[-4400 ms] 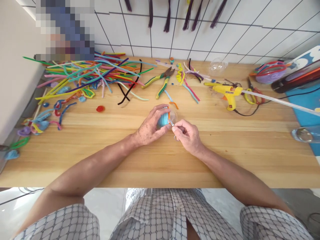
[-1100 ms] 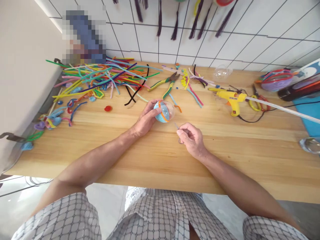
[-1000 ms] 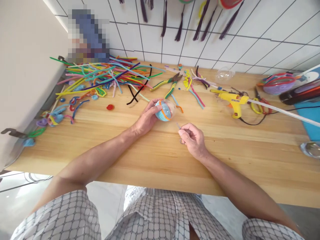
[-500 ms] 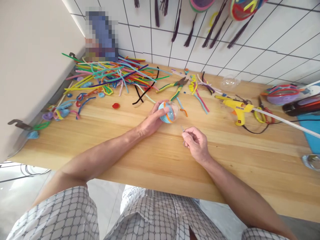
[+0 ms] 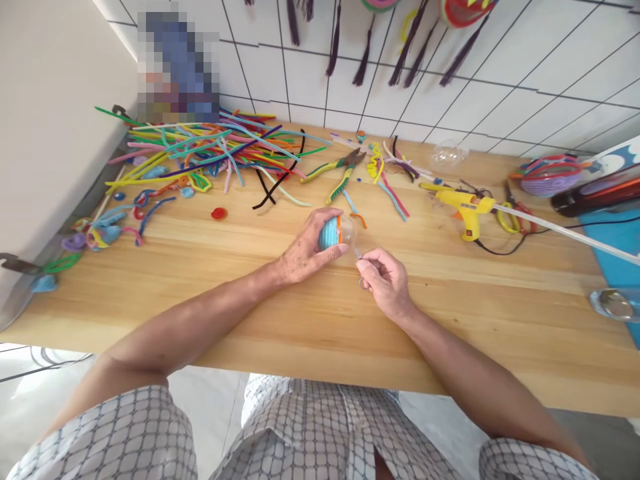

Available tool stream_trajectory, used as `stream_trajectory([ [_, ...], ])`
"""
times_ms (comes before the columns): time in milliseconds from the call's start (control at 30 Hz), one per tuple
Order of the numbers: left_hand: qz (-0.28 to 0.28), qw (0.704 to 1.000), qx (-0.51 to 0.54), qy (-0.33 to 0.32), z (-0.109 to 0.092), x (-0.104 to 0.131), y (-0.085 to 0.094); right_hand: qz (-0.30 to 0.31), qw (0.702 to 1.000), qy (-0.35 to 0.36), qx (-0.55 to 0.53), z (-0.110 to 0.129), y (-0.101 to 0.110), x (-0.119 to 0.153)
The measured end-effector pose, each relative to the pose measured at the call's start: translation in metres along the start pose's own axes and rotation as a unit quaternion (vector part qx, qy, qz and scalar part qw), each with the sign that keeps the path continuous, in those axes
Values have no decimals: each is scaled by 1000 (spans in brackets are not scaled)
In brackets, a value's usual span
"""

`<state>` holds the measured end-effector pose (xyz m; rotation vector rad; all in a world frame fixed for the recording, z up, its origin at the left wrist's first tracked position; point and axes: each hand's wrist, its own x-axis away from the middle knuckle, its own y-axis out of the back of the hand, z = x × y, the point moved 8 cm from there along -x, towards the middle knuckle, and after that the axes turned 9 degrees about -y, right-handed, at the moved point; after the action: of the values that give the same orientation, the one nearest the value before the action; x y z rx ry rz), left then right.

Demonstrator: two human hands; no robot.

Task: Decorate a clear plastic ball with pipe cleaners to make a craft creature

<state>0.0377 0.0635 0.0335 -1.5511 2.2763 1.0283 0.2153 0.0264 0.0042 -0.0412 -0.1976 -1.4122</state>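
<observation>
A clear ball, wrapped on its left part in light blue with an orange band, is held in my left hand, fingers over its top and thumb along its lower side. The bare transparent part faces right. My right hand is closed on a small metal tool, possibly small scissors, whose thin tip points up and left at the clear side of the ball. A ring of the tool shows below the fingers. Whether the tip touches the ball I cannot tell.
Colourful pipe cleaners lie piled at the back left. Behind the ball are green-yellow pliers. A yellow glue gun and scissors lie to the right, a red cap to the left. Tassels hang along the tiled wall.
My left hand has turned the ball, and its thumb has moved from the front to the lower side. The tool's tip is now closer to the ball. The view has shifted slightly.
</observation>
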Motion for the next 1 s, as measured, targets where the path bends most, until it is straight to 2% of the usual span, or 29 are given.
stream_trajectory([
  [167,21,998,-31,-46,-4,-1,-6,3,1000,8,3,4,-2,-1],
  [1000,44,993,-77,-73,-7,4,-15,18,997,40,58,14,-5,-1],
])
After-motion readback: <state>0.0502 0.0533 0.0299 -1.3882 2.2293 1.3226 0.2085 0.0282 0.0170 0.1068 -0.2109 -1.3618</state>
